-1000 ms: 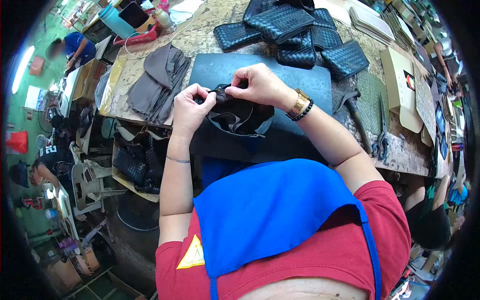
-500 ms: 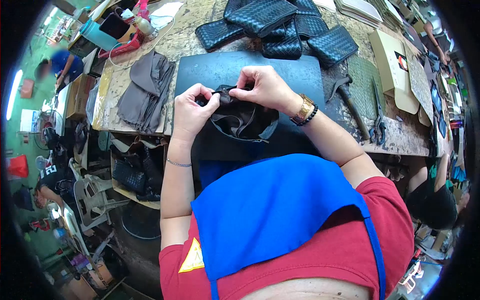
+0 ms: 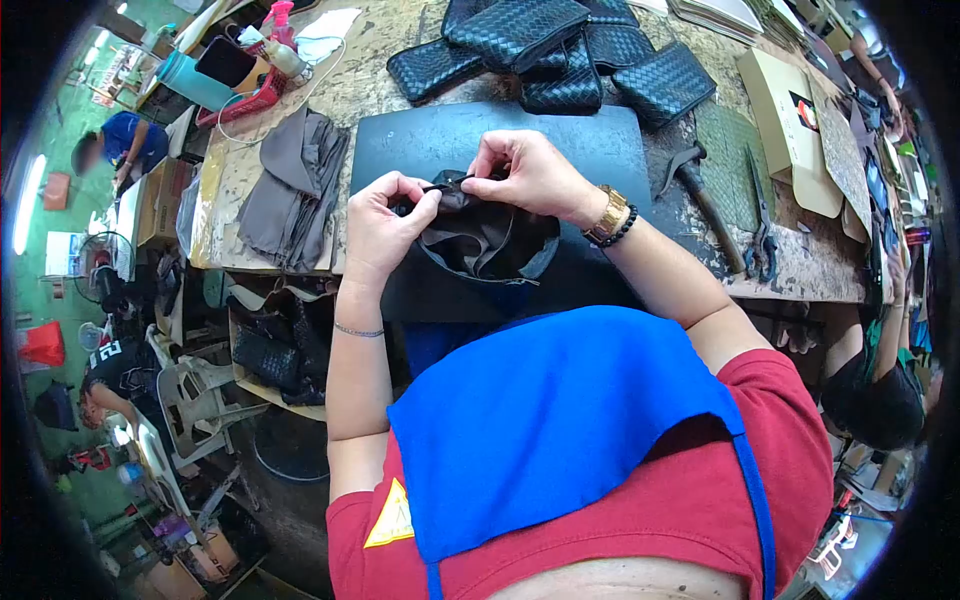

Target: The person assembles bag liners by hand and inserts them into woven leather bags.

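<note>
A dark pouch with a loose grey-brown lining and a zipper along its near edge [image 3: 485, 250] rests over the black board [image 3: 420, 140]. My left hand [image 3: 385, 220] pinches the pouch's upper edge between thumb and forefinger. Just to the right, my right hand [image 3: 530, 175] pinches the same edge, thumb tip against the forefinger. The two sets of fingertips are close together, with a bit of dark material between them. What exactly lies in each pinch is too small to make out.
Woven black pouches [image 3: 520, 35] are piled at the back. Folded grey-brown cloth [image 3: 295, 185] lies left of the board. A hammer [image 3: 710, 210] and scissors [image 3: 763, 240] lie to the right, near an open cardboard box [image 3: 790, 130]. A red basket [image 3: 260, 100] stands back left.
Both hands keep their pinch on the pouch's edge, with only slight finger movement. The view has shifted a little.
</note>
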The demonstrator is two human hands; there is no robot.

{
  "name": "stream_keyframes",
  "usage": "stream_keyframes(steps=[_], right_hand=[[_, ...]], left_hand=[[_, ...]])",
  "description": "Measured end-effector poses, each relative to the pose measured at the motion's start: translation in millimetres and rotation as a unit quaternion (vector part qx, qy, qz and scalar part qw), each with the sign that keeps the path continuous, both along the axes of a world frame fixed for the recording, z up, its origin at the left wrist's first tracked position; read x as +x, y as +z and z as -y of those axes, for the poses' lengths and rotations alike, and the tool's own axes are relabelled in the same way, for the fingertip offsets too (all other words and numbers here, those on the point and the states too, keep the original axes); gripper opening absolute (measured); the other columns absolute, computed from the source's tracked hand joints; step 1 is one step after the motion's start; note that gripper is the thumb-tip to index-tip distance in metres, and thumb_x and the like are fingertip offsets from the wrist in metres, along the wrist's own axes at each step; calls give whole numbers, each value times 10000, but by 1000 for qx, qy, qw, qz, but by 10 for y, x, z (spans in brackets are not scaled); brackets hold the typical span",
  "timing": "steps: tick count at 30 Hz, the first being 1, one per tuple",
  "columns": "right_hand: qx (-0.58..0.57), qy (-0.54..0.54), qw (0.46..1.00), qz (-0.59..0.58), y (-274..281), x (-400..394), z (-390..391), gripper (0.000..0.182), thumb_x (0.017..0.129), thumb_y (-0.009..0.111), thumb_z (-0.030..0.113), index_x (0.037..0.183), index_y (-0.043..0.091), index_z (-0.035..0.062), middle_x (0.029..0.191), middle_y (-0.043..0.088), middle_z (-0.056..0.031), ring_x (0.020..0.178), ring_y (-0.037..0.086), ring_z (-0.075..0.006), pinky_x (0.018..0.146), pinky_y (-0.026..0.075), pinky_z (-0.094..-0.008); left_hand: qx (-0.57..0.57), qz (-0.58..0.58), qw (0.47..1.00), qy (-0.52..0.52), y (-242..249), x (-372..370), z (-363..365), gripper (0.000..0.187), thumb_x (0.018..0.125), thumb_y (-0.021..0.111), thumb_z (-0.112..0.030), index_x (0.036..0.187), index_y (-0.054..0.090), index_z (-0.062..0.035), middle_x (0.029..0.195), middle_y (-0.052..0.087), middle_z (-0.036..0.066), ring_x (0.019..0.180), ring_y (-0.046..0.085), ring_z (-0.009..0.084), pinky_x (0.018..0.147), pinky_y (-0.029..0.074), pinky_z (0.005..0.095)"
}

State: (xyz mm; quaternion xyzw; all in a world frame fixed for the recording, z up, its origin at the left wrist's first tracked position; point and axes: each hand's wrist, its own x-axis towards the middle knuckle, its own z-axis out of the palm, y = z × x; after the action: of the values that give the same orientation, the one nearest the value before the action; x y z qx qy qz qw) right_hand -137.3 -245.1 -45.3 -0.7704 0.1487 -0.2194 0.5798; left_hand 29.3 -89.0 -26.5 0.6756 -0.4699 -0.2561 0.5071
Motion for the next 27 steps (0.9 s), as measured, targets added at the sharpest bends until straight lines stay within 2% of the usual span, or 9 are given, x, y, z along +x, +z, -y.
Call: stream_keyframes(steps=[8,11,12,15,17,21,22,24,27], right_hand=[[-22,19,999,45,23,-30,-11,227,797,740,136,945,605,31,856,670,-62,787,649,-155,728,530,-307],[-241,42,969,37,242,-76,-1,260,843,726,154,1039,601,37,937,660,-70,796,650,-189,752,534,-297],[-323,46,937,125,242,-19,39,325,853,705,206,1115,586,54,937,669,-113,813,666,-272,745,543,-347],[-188,160,968,-54,446,-44,167,345,859,699,193,1144,558,61,919,677,-127,816,675,-272,735,542,-365],[-207,118,969,-71,611,-83,267,318,871,683,173,1119,524,52,884,675,-129,762,664,-250,686,518,-351],[-93,-48,994,-42,396,-292,570,254,948,611,171,1119,446,81,857,604,-36,773,583,-118,638,490,-284],[-25,-66,995,-77,441,-405,556,245,957,602,185,1120,442,97,874,582,-24,769,570,-109,631,501,-272],[76,-93,987,-103,491,-588,363,199,975,577,217,1100,446,134,906,536,3,741,564,-95,613,538,-255],[150,-22,980,-130,287,-772,135,265,987,583,261,1194,477,135,1061,559,-22,766,651,-105,637,564,-273]], left_hand=[[23,24,999,-32,-57,39,82,188,811,735,-13,770,554,-47,872,668,33,805,581,66,747,479,225],[4,-33,998,-57,-2,-17,141,231,809,728,3,847,514,-72,874,643,14,831,577,65,775,465,219],[13,-31,996,-83,70,-37,161,313,808,724,15,943,464,-96,888,624,10,865,578,71,820,453,222],[-64,3,994,-90,41,-51,263,285,811,738,-27,958,496,-64,858,639,32,812,599,84,776,479,241],[-87,-68,993,-47,64,-102,298,372,892,713,-99,1144,445,-47,1010,661,87,957,602,121,858,461,252],[-109,-139,984,18,126,-133,153,661,996,526,-458,1426,307,-7,1347,498,169,1277,452,219,1091,327,350],[-50,-100,993,28,64,-130,114,845,945,364,-695,1515,224,-88,1487,393,172,1426,306,266,1162,151,473],[-64,-85,994,22,-258,-18,79,839,944,372,-693,1524,229,-104,1512,358,165,1431,294,282,1158,150,489],[9,-134,991,12,-95,-273,-8,886,923,375,-726,1530,237,-96,1556,276,167,1435,274,310,1169,144,496]])
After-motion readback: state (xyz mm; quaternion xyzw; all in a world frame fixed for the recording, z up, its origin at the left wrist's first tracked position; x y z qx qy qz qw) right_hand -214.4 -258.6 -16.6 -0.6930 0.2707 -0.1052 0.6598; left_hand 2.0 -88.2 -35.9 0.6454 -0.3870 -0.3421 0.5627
